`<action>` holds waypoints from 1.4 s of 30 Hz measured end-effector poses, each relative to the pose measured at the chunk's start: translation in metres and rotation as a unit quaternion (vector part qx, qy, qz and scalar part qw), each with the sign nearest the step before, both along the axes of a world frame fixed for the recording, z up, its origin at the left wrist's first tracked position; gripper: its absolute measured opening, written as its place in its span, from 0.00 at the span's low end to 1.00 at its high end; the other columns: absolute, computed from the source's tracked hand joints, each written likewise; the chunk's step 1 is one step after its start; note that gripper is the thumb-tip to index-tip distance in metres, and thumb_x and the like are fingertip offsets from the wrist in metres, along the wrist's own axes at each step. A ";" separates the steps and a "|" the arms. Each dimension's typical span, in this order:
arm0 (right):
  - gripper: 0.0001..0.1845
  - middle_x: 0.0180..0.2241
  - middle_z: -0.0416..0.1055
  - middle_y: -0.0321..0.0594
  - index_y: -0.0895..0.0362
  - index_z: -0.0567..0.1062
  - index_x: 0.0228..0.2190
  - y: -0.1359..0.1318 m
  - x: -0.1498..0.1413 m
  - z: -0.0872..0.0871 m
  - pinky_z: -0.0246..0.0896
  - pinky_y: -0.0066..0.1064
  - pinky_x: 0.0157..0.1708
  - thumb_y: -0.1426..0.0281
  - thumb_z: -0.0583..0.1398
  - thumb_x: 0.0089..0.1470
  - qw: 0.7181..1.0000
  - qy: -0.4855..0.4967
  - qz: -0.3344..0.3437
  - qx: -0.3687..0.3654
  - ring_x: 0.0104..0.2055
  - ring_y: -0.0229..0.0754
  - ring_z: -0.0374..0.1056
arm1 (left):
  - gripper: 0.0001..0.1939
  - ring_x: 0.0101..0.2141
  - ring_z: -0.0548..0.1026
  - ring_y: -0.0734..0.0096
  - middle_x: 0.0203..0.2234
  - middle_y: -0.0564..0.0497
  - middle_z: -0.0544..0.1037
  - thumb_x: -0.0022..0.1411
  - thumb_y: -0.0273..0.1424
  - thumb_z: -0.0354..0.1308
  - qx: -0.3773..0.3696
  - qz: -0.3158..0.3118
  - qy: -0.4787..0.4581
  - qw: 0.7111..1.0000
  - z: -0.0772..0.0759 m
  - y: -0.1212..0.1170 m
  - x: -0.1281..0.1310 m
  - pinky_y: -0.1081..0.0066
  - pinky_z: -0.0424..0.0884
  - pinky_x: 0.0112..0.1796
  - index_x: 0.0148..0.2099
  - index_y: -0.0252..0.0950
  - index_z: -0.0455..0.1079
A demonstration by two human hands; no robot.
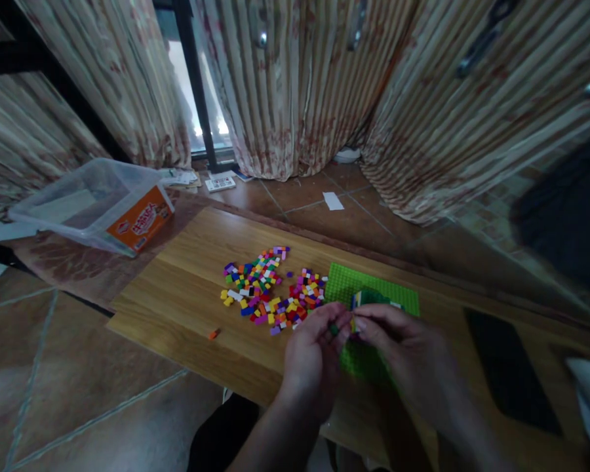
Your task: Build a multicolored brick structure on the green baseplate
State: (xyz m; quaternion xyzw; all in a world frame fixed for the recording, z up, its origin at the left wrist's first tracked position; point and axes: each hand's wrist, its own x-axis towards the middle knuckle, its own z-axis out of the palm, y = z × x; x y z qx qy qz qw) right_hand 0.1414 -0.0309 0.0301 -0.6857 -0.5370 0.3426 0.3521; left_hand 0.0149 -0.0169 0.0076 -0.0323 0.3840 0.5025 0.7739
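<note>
A green studded baseplate (373, 278) lies on the wooden table, partly covered by my hands. On it stands a small build of toy bricks (358, 300) with yellow, blue and white showing; part of it is hidden behind my right hand. My left hand (314, 360) is turned palm up and cupped over the plate's left edge, with a small dark green toy brick (334, 329) in its curled fingers. Thumb and forefinger of my right hand (403, 341) are pinched together beside the build, close to the left fingertips. What they pinch is too small to make out.
Loose coloured bricks (260, 285) lie in a pile left of the plate. One orange brick (214, 334) sits apart near the front edge. A dark flat object (511, 367) rests at right. Beyond the table's left end stands a clear plastic bin (93, 196); curtains (299, 92) hang behind.
</note>
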 end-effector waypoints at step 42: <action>0.16 0.29 0.79 0.39 0.54 0.82 0.27 0.031 0.067 -0.058 0.66 0.35 0.35 0.57 0.70 0.37 0.969 0.188 -0.156 0.026 0.30 0.41 0.71 | 0.05 0.30 0.76 0.76 0.31 0.45 0.78 0.58 0.22 0.58 0.015 -0.053 0.063 0.997 -0.007 0.009 -0.004 0.79 0.74 0.31 0.35 0.27 0.76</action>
